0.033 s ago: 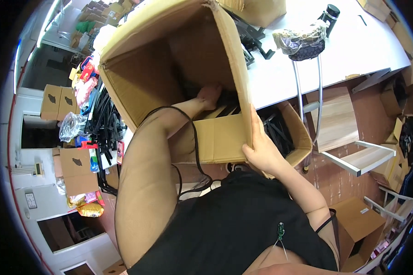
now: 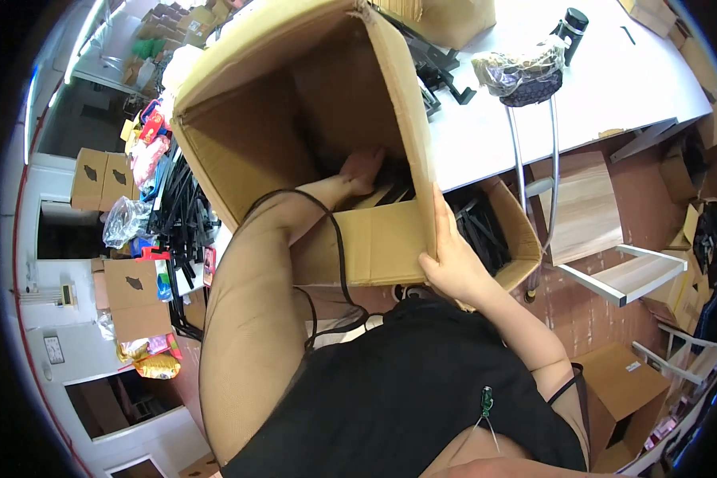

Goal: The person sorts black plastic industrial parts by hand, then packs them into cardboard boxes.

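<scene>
A large open cardboard box (image 2: 386, 239) is tipped so that its mouth faces me. Into its dark inside reaches my left hand (image 2: 364, 167), near dark strip-like pieces (image 2: 394, 193) at the bottom; the fingers are hidden, so whether they hold anything does not show. My right hand (image 2: 456, 259) grips the box's right wall by its rim, fingers stretched along the outside and thumb at the near corner. A black strap or cord (image 2: 338, 239) loops across my left arm.
Under the white table (image 2: 486, 143), a second carton (image 2: 522, 231) holds black parts. A padded metal-legged stool (image 2: 526, 76) rests upturned on the tabletop, beside a dark bottle (image 2: 573, 28). Piled black strips (image 2: 179, 207) lie at the left. A wooden-topped chair (image 2: 585, 207) stands at the right.
The large box and my right hand have shifted very slightly to the left. My left hand stays inside the box.
</scene>
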A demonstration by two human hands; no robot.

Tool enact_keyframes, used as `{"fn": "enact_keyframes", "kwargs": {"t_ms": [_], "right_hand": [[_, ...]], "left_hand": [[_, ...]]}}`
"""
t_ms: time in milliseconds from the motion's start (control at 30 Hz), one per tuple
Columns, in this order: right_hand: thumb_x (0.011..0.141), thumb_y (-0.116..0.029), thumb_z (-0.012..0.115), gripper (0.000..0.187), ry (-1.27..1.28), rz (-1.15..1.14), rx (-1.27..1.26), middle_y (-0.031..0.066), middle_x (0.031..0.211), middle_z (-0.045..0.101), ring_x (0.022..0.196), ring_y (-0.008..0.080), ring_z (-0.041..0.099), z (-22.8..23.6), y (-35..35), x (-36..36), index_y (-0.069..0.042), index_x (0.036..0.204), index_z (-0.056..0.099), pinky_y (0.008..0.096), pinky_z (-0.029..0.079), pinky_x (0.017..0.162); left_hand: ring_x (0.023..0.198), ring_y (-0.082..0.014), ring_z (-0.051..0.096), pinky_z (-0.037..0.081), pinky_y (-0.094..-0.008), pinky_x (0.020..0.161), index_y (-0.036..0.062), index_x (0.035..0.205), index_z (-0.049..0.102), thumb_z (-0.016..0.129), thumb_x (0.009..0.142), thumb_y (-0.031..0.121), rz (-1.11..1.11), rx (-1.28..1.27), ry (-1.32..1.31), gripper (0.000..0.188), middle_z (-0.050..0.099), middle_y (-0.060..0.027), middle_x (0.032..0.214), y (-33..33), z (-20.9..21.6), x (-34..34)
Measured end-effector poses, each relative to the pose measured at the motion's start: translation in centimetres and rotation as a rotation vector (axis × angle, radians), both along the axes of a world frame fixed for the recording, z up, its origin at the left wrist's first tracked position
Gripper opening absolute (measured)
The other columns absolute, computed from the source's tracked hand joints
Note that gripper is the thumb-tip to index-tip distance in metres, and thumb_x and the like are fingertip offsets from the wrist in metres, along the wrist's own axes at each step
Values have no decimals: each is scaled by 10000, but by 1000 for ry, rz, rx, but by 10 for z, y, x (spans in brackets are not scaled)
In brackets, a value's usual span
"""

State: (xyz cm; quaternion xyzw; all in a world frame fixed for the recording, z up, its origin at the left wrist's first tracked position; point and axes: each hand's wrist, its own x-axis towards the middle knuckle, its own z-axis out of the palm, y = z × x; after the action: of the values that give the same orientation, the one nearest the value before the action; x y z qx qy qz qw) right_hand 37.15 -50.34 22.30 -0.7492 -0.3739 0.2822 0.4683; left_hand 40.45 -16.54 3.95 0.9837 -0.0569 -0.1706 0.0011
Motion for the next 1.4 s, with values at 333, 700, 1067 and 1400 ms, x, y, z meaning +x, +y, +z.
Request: {"fn": "enact_keyframes", "kwargs": {"t_ms": [333, 700, 1067, 1400], "right_hand": [[785, -108, 558, 967, -33, -37, 27, 335, 1494, 92, 1352, 479, 249, -9, 0, 3, -86, 1488, -106, 445, 384, 1039], [812, -197, 499, 883, -49, -75, -24, 333, 1448, 232, 1227, 480, 426, 7, 31, 49, -79, 1493, -50, 437, 377, 1041], [875, -591, 545, 1016, 9, 198, -69, 251, 1538, 115, 1437, 304, 137, 4, 28, 91, -25, 1497, -25, 355, 148, 1157], [729, -783, 499, 1150, 39, 174, -237, 294, 1430, 344, 1251, 358, 454, 61, 46, 117, 85, 1435, 238, 409, 460, 940]], "left_hand": [[1043, -387, 578, 496, -463, 854, 72, 1199, 531, 731, 596, 200, 53, 4, 38, 648, 611, -219, 1104, -6, 37, 3], [879, -259, 619, 538, -356, 659, 52, 991, 533, 641, 729, 73, -253, 695, -253, 284, 636, -109, 857, -30, 239, 19], [830, -335, 609, 495, -417, 696, 38, 1041, 518, 692, 648, 0, -72, 519, -564, 431, 600, -147, 904, -120, 443, -92], [752, -231, 554, 489, -326, 591, 58, 939, 517, 605, 694, 87, -263, -220, -277, 263, 516, -92, 775, -259, 329, -127]]}}
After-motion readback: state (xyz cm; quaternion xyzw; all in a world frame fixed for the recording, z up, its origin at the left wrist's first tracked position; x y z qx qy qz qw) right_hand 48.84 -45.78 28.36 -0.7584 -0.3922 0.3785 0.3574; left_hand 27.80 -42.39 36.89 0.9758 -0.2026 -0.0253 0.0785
